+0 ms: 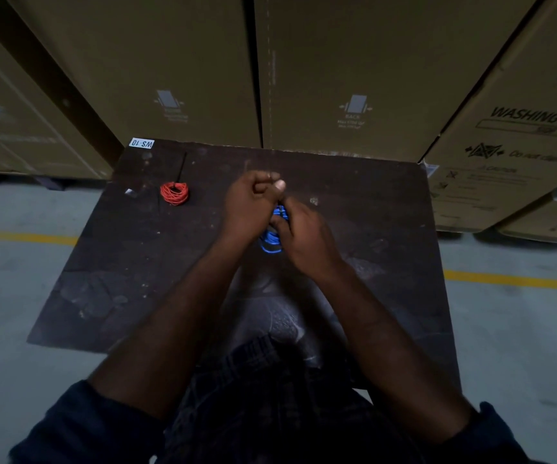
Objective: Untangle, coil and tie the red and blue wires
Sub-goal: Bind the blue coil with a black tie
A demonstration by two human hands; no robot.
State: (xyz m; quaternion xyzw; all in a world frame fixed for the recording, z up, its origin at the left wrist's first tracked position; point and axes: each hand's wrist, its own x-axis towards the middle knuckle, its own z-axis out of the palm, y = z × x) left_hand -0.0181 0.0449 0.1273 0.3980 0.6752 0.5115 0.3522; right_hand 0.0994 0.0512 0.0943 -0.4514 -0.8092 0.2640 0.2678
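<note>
Right hand (300,236) grips the coiled blue wire (272,244) over the table (370,262) middle; left hand (250,202) pinches, I judge, its tie. I should pull steadily. Red wire (174,193) lies coiled near the far-left corner.

Red wire (174,193): bright orange-red.
Blue wire (272,242): vivid blue.
Table (136,262): dark brown, mottled with pale scuffs.
Boxes (170,61): tan cardboard (black print on the right one).
Floor (2,296): grey, yellow stripe.
Label (141,143): white, dark letters.
</note>
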